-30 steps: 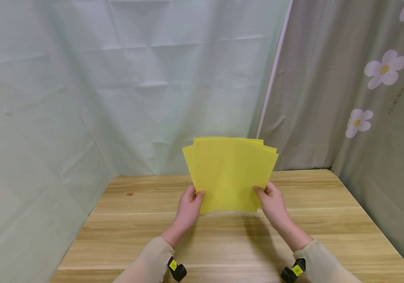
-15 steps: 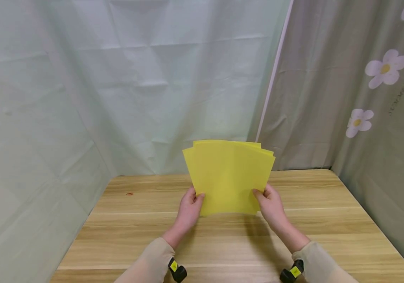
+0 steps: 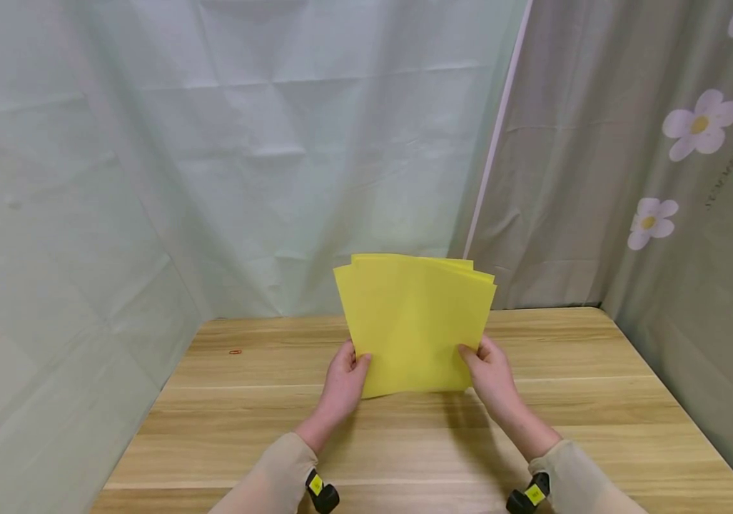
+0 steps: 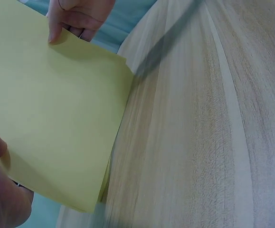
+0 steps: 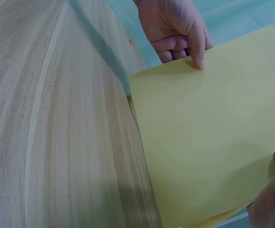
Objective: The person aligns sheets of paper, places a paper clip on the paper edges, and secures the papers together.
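Note:
Several sheets of yellow paper [image 3: 414, 321] are held upright over the middle of the table, fanned a little so their top corners stick out unevenly. My left hand [image 3: 343, 378] pinches the left edge near the bottom, thumb in front and fingers behind. On the opposite edge, my right hand [image 3: 493, 375] pinches the sheets the same way. In the left wrist view the lower edge of the paper [image 4: 71, 109] is close to the tabletop. Further sheets peek out behind the front one of the paper [image 5: 213, 128] in the right wrist view.
A small orange-red paper clip [image 3: 235, 352] lies at the back left of the wooden table [image 3: 244, 428]. Pale curtains [image 3: 315, 157] hang behind and beside the table, with printed flowers on the right one.
The yellow sheets and both hands have come down slightly. The sheets' top corners now spread a little less, and the right hand has shifted slightly left.

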### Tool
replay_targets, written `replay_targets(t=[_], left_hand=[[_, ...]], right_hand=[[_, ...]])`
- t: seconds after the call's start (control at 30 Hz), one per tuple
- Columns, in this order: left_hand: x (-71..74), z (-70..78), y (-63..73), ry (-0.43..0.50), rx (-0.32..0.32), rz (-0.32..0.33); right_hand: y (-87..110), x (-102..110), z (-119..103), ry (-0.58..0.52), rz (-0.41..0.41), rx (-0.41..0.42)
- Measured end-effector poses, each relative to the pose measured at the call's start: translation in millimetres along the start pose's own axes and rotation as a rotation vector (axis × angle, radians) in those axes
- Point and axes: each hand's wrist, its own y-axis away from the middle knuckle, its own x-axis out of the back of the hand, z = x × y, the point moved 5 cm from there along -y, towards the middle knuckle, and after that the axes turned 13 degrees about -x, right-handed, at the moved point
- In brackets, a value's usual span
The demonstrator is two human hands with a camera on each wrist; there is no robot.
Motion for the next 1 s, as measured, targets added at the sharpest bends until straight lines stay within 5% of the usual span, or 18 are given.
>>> replay_targets(t=[0.3, 0.63, 1.0], left_hand=[[-1.9, 1.2, 2.0, 0.011, 0.022, -0.009], [-2.4, 37.1, 9.9, 0.035, 0.042, -0.027], [-3.2, 32.7, 13.1, 0.042, 0.044, -0.021]], right_hand=[[-1.0, 0, 7, 0.005, 0.011, -0.027], [-0.6, 0, 12, 0.011, 0.035, -0.038], [-2.9, 0, 20, 0.012, 0.023, -0.049]])
